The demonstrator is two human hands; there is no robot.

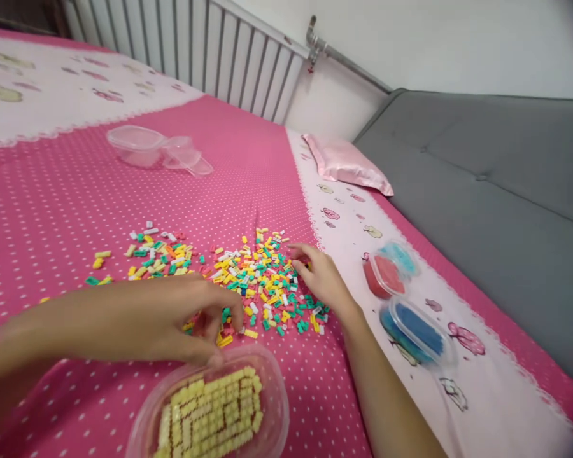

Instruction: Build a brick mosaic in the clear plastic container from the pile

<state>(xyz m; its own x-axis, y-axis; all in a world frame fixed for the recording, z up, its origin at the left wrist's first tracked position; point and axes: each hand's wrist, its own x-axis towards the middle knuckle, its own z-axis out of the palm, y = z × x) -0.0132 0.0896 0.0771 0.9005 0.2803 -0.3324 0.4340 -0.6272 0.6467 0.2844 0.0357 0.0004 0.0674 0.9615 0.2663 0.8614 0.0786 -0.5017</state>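
Observation:
A spread of small toy building bricks (262,273) in yellow, green, white and pink lies loose on the pink dotted bedsheet. My left hand (195,315) reaches over the near left part of the bricks, its thumb and fingers apart. Its thumb tip is at the rim of a clear plastic container (279,388) with pale yellow bricks (214,413) set in neat rows inside. At the right edge of the pile is my right hand (322,277), fingers bent and a gap showing between thumb and forefinger. Nothing can be made out in either hand.
On the right stand lidded tubs with red (384,277), blue (417,331) and light blue (401,257) contents. Clear plastic containers and lids (138,140) lie farther back. A pink pillow (346,162) rests by the grey headboard (482,191); a white railing (229,60) borders the bed.

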